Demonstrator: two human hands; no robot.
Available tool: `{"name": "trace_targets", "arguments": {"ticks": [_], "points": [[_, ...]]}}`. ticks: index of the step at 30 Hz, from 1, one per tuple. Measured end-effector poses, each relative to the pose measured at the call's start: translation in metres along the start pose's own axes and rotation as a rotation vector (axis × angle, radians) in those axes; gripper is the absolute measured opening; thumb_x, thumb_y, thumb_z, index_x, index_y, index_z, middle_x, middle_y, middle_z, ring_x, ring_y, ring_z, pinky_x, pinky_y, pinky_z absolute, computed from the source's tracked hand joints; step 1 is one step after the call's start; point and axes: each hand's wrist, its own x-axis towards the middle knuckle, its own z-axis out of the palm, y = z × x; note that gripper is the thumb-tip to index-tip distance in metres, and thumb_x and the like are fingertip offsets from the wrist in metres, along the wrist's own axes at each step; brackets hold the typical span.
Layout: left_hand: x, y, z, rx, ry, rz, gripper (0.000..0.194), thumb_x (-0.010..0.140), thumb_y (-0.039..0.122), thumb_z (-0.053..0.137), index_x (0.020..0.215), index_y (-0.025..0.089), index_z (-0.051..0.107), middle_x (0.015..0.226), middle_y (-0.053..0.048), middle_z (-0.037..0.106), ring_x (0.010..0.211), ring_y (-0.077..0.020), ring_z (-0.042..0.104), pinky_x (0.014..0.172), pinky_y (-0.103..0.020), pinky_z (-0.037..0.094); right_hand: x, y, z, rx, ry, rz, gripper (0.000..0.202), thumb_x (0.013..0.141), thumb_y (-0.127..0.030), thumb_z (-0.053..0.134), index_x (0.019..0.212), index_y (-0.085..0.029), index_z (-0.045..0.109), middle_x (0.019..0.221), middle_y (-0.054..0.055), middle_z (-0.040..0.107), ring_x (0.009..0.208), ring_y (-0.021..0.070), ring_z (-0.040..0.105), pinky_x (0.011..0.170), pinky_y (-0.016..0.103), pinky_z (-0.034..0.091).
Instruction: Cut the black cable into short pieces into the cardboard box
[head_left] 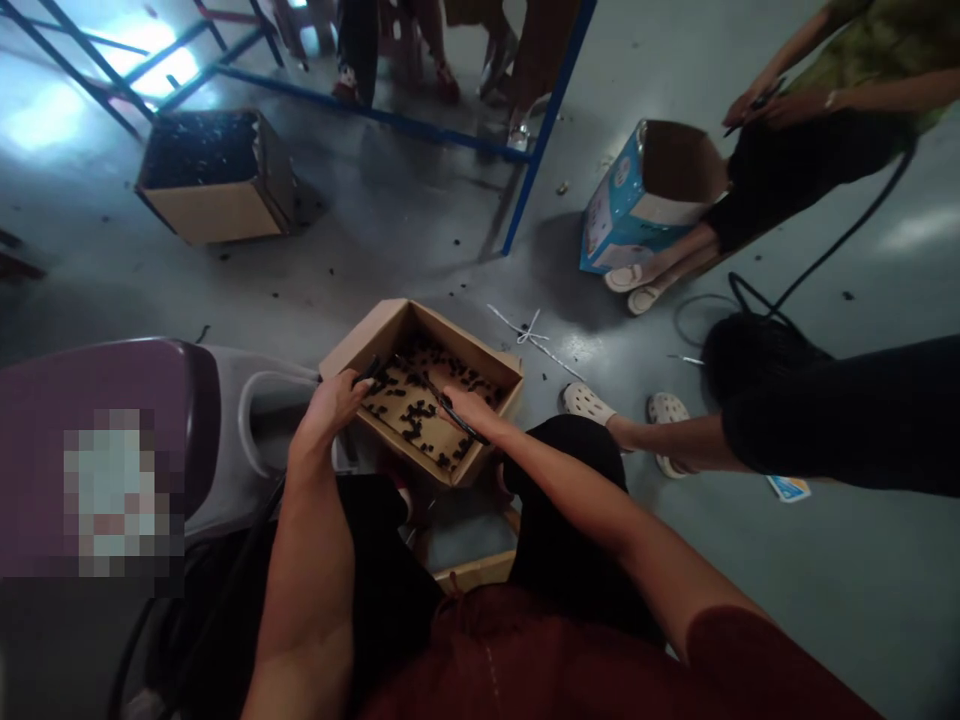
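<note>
My left hand (339,402) is over the left rim of an open cardboard box (484,362), its fingers closed on a small black piece (369,370). My right hand (466,408) reaches over the box, wrapped round what look like black-handled scissors (466,428). Their thin blades point up and left, toward the left hand; whether they touch the black piece I cannot tell. Many small black bits (418,412) lie scattered on the bottom of the box. The box sits just in front of my knees.
To the left stands a stool with a purple seat (150,370). A box of black pieces (199,150) is at the far left, near a blue metal frame (390,115). On the right are a blue carton (626,215), a seated co-worker (817,110), another person's legs and a black coil (739,360).
</note>
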Motion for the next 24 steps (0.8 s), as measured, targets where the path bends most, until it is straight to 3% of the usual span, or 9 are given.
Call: {"name": "trace_targets", "arguments": {"ticks": [4,8,12,17,21,24], "points": [[-0.01,-0.006,0.003,-0.054,0.028,0.003,0.043,0.09,0.04,0.032,0.091,0.013,0.065,0.092,-0.014,0.068,0.087,-0.0221,0.061,0.072,-0.027,0.04,-0.014,0.004,0.004,0.041,0.053,-0.021,0.027,0.084,-0.036,0.048,0.105,-0.02,0.055,0.095,0.007,0.066,0.084,0.0195,0.061,0.068,0.024,0.039],[-0.028,-0.013,0.008,-0.102,0.157,-0.046,0.045,0.091,0.039,0.03,0.099,0.012,0.065,0.096,-0.015,0.068,0.089,-0.0218,0.061,0.076,-0.027,0.041,-0.034,0.006,-0.002,0.157,0.123,-0.058,0.027,0.086,-0.034,0.047,0.107,-0.019,0.052,0.1,0.005,0.064,0.087,0.017,0.059,0.071,0.023,0.039],[-0.059,-0.016,0.011,-0.202,0.3,-0.077,0.044,0.091,0.034,0.029,0.119,0.014,0.057,0.108,-0.013,0.066,0.097,-0.0216,0.06,0.082,-0.027,0.041,-0.057,0.011,0.002,0.256,0.128,-0.08,0.027,0.084,-0.032,0.052,0.106,-0.017,0.051,0.098,0.007,0.063,0.083,0.0164,0.059,0.072,0.024,0.041],[-0.107,-0.014,0.012,-0.241,0.375,-0.07,0.045,0.09,0.036,0.031,0.124,0.017,0.054,0.115,-0.012,0.063,0.102,-0.0241,0.058,0.084,-0.029,0.041,-0.092,0.013,0.029,0.394,0.069,-0.079,0.023,0.083,-0.03,0.055,0.101,-0.017,0.053,0.082,0.003,0.061,0.066,0.0131,0.057,0.063,0.024,0.042],[-0.139,-0.02,0.011,-0.289,0.345,-0.083,0.042,0.087,0.037,0.034,0.113,0.016,0.06,0.1,-0.011,0.067,0.089,-0.0236,0.061,0.078,-0.029,0.042,-0.115,0.003,0.053,0.617,0.011,-0.034,0.024,0.083,-0.036,0.055,0.1,-0.019,0.051,0.069,-0.002,0.057,0.055,0.0112,0.054,0.055,0.023,0.044],[-0.163,-0.02,0.0,-0.501,0.331,-0.163,0.034,0.081,0.039,0.044,0.098,0.018,0.065,0.081,-0.007,0.066,0.072,-0.0195,0.058,0.065,-0.026,0.042,-0.125,-0.007,0.063,0.752,-0.017,0.001,0.026,0.083,-0.038,0.054,0.101,-0.02,0.049,0.068,-0.003,0.056,0.052,0.0103,0.054,0.051,0.023,0.045]]}}
